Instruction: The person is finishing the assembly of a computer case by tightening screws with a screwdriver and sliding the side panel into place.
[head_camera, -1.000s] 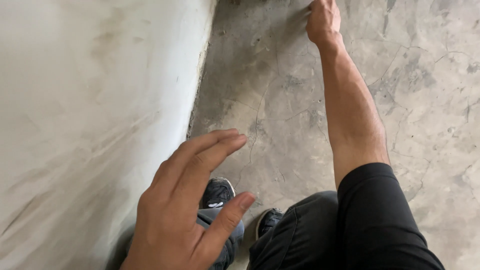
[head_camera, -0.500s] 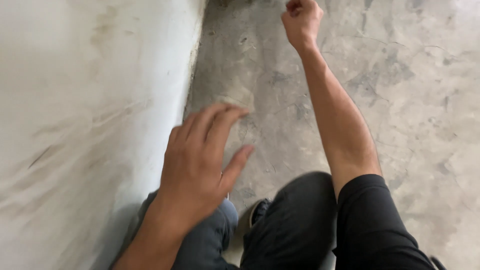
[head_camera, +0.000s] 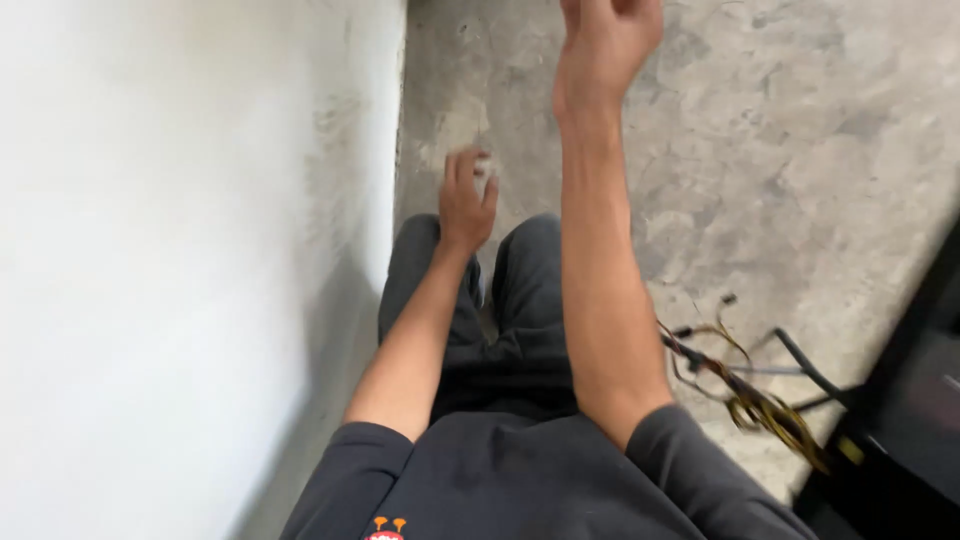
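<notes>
Left hand fingers curled, possibly around a small pale object; blurred, cannot tell. Right hand raised far, cropped, grip unclear. Wall left; cables on floor right.

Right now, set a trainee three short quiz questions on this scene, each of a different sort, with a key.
1. True or false: the left hand grips a hammer.
2. What lies on the concrete floor at the person's right? A) a bundle of wires B) a bucket C) a broom
3. Fill in: the right hand is raised toward the ____ edge of the view.

Key: 1 false; 2 A; 3 top.
</notes>
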